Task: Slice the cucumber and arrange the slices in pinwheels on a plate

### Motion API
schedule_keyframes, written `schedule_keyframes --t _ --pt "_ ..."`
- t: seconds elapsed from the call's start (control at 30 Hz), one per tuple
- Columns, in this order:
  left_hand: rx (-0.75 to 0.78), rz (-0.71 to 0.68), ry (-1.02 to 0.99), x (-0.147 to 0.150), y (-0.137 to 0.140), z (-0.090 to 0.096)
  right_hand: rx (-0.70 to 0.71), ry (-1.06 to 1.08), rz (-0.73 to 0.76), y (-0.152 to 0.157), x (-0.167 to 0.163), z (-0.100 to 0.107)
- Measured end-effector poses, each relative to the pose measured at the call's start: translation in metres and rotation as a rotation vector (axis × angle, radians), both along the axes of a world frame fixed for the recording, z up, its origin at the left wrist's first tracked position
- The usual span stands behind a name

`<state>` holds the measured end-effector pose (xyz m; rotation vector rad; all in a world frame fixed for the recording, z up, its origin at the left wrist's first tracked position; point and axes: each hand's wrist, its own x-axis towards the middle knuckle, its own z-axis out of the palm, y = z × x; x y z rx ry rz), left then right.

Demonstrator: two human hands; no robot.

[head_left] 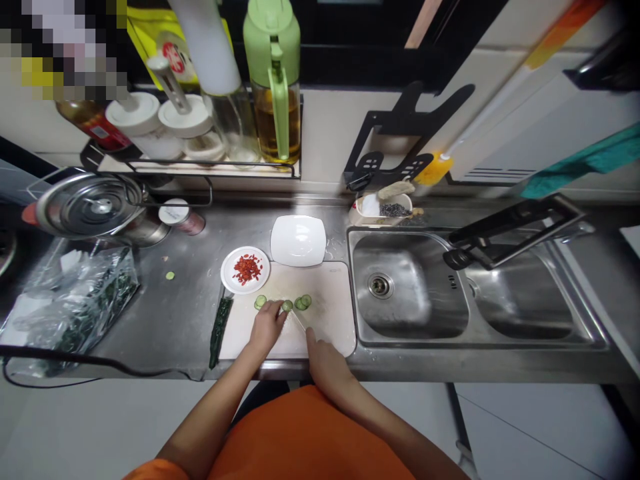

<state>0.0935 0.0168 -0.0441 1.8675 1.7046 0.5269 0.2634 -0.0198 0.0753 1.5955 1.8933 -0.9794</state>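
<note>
My right hand (326,360) is wrapped round the handle of a small knife (299,319), its blade slanting up to the left over the white cutting board (333,293). At the blade's tip, a cucumber slice (287,305) is touched by the fingertips of my closed left hand (267,327). More cucumber slices (303,302) lie right of the blade, and another slice (261,302) rests left of my fingers. A long dark green cucumber piece (219,333) lies along the board's left edge. My palms hide part of the board.
A white plate of chopped red pieces (247,269) and a bare white dish (299,241) sit at the board's far edge. The double sink (410,287) is on the right. Bagged greens (85,313) and a lidded steel pot (100,207) stand left, below a rack of bottles (275,100).
</note>
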Motion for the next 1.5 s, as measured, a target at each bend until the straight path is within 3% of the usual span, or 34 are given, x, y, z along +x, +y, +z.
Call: schedule_keyframes --t 0.4,0.63,0.93,1.07,1.17,1.27,1.37,1.5 --pt "0.002 -0.025 0.0 0.0 0.001 -0.001 -0.04 0.032 -0.098 0.01 -0.008 0.004" --pt "0.001 0.001 -0.009 0.001 0.004 0.002 -0.076 0.009 -0.091 0.0 0.001 0.009" --pt "-0.149 0.177 -0.067 0.004 0.011 0.027 -0.165 0.001 -0.091 -0.008 0.02 0.017" --pt "-0.208 0.356 -0.082 -0.015 0.016 0.034 -0.18 -0.004 -0.106 -0.007 0.02 0.015" --pt "-0.216 0.414 0.0 -0.034 0.019 0.034 -0.177 -0.008 -0.102 -0.008 0.021 0.012" --pt "-0.165 0.354 0.13 -0.045 0.019 0.031 -0.175 -0.004 -0.102 -0.008 0.022 0.011" --pt "-0.022 0.279 0.205 -0.04 0.018 0.031 -0.17 -0.007 -0.11 -0.009 0.022 0.01" --pt "0.031 0.066 0.045 -0.01 0.03 0.033 -0.148 -0.002 -0.091 -0.012 0.023 0.007"
